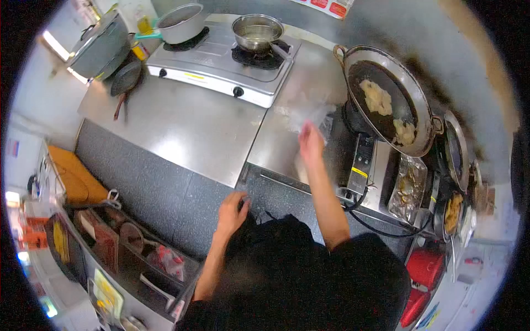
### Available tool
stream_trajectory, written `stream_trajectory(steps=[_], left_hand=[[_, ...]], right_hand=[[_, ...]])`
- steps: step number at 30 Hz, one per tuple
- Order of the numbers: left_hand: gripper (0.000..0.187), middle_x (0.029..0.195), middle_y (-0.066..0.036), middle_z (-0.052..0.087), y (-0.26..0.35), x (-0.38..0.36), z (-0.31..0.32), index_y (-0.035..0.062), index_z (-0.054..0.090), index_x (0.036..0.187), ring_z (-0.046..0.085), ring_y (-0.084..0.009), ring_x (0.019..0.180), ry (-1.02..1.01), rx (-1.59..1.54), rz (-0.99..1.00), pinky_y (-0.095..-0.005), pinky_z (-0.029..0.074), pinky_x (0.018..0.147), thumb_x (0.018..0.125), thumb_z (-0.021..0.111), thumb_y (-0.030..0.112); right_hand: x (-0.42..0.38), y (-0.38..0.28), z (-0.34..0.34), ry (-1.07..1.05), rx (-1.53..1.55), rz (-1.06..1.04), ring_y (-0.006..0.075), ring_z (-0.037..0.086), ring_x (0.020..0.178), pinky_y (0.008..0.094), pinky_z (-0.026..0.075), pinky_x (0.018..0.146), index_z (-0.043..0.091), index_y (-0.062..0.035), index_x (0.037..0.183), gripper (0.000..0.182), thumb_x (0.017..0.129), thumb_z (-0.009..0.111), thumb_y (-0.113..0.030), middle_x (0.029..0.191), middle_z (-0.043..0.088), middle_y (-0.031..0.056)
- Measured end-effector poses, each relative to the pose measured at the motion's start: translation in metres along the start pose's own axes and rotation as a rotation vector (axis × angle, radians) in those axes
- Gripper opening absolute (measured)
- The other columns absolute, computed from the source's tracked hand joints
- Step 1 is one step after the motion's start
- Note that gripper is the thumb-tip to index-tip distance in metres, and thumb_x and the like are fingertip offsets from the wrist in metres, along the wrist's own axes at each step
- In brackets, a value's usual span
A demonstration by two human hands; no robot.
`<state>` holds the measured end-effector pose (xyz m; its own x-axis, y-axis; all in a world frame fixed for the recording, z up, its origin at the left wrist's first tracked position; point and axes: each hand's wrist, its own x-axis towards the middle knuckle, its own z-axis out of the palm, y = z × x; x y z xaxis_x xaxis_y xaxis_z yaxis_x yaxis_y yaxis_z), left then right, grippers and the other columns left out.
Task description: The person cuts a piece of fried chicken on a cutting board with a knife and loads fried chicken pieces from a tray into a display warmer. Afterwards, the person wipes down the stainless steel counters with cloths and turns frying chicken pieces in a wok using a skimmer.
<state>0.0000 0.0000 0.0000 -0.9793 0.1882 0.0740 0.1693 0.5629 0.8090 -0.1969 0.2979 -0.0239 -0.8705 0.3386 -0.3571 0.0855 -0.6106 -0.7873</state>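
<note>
Clear plastic (327,128) lies on the steel surface (276,146) beside the wok (428,129), which holds two pale pieces of food (376,97). The right hand (311,139) is at the plastic; blur hides whether it grips. The left hand (233,212), half open, is near the surface's front edge.

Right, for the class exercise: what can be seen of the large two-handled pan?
The round pan looks metal, worn and greyish, with loop handles at opposite ends. Inside, dark liquid holds two pale, lumpy food pieces. It stands over a burner near the wall; the left hand and right hand are both clear of it.
</note>
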Motion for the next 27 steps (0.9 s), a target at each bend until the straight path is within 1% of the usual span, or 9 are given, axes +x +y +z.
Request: stream_trajectory(steps=[2,3,7,9,12,15,19,22,27], left_hand=[[0.036,0.104,-0.015,0.062,0.058,0.035,-0.002,0.0032,0.062,0.107,0.060,-0.0339,0.096,0.107,0.018,0.241,-0.0387,0.051,0.080,0.075,0.075,0.014],[0.032,0.099,-0.014,0.061,0.031,0.093,-0.073,0.0028,0.062,0.105,0.060,-0.0335,0.092,0.058,0.080,0.339,-0.0395,0.051,0.077,0.076,0.072,0.012],[0.024,0.090,-0.012,0.058,0.042,0.129,-0.037,0.0035,0.060,0.099,0.059,-0.0317,0.085,-0.175,0.022,0.578,-0.0410,0.051,0.071,0.076,0.064,0.008],[0.022,0.088,-0.012,0.057,0.026,0.125,-0.009,0.0047,0.058,0.098,0.059,-0.0317,0.081,-0.258,-0.041,0.669,-0.0417,0.052,0.067,0.077,0.061,0.008],[0.019,0.092,-0.013,0.059,0.033,0.111,-0.001,0.0032,0.057,0.099,0.061,-0.0342,0.083,-0.294,-0.112,0.655,-0.0424,0.052,0.068,0.081,0.060,0.009],[0.017,0.094,-0.015,0.059,0.044,0.103,0.006,0.0015,0.059,0.099,0.061,-0.0348,0.087,-0.491,-0.220,0.381,-0.0437,0.051,0.070,0.084,0.059,0.010],[0.019,0.094,-0.015,0.059,0.059,0.088,0.006,0.0004,0.062,0.099,0.061,-0.0357,0.086,-0.452,-0.163,0.556,-0.0450,0.050,0.071,0.083,0.060,0.011],[0.018,0.094,-0.015,0.059,0.075,0.067,0.010,-0.0003,0.063,0.097,0.061,-0.0368,0.086,-0.517,-0.144,0.614,-0.0448,0.050,0.072,0.082,0.060,0.010],[0.014,0.091,-0.018,0.062,0.085,-0.001,0.035,-0.0003,0.065,0.093,0.060,-0.0381,0.087,-0.602,-0.051,0.550,-0.0446,0.049,0.075,0.082,0.058,0.006]], right_hand=[[-0.100,-0.006,-0.012,-0.013,0.018,0.010,0.0100,0.056,0.092,0.0276,0.044,0.079,0.061,-0.0088,0.115,0.026,0.095,0.056,-0.025,0.105,0.063,0.0010],[-0.117,0.042,0.077,0.015,0.107,0.064,0.0128,0.056,0.097,0.0287,0.043,0.084,0.060,-0.0071,0.117,0.030,0.096,0.054,-0.027,0.111,0.063,0.0031],[-0.199,0.065,0.080,0.083,0.105,0.069,0.0218,0.054,0.115,0.0335,0.037,0.103,0.055,0.0001,0.123,0.040,0.097,0.048,-0.029,0.127,0.058,0.0106],[-0.225,0.061,0.079,0.152,0.342,0.034,0.0234,0.052,0.120,0.0348,0.035,0.106,0.055,0.0022,0.122,0.039,0.094,0.048,-0.024,0.128,0.057,0.0128],[-0.237,0.067,0.058,0.168,0.463,-0.017,0.0251,0.051,0.121,0.0363,0.037,0.105,0.055,0.0018,0.122,0.041,0.087,0.047,-0.019,0.128,0.057,0.0140],[-0.254,0.073,0.041,0.128,0.447,-0.081,0.0257,0.051,0.121,0.0374,0.039,0.104,0.054,0.0016,0.123,0.042,0.085,0.046,-0.016,0.127,0.057,0.0151],[-0.267,0.089,0.017,0.138,0.457,-0.143,0.0263,0.051,0.122,0.0387,0.038,0.105,0.050,0.0040,0.125,0.039,0.090,0.046,-0.013,0.128,0.056,0.0156],[-0.269,0.087,0.004,0.192,0.326,-0.136,0.0258,0.047,0.127,0.0382,0.036,0.108,0.048,0.0043,0.129,0.046,0.094,0.050,-0.025,0.134,0.052,0.0166],[-0.257,0.097,-0.044,0.004,0.734,0.018,0.0324,0.040,0.132,0.0414,0.034,0.109,0.034,0.0010,0.140,0.069,0.094,0.050,-0.048,0.141,0.043,0.0182]])
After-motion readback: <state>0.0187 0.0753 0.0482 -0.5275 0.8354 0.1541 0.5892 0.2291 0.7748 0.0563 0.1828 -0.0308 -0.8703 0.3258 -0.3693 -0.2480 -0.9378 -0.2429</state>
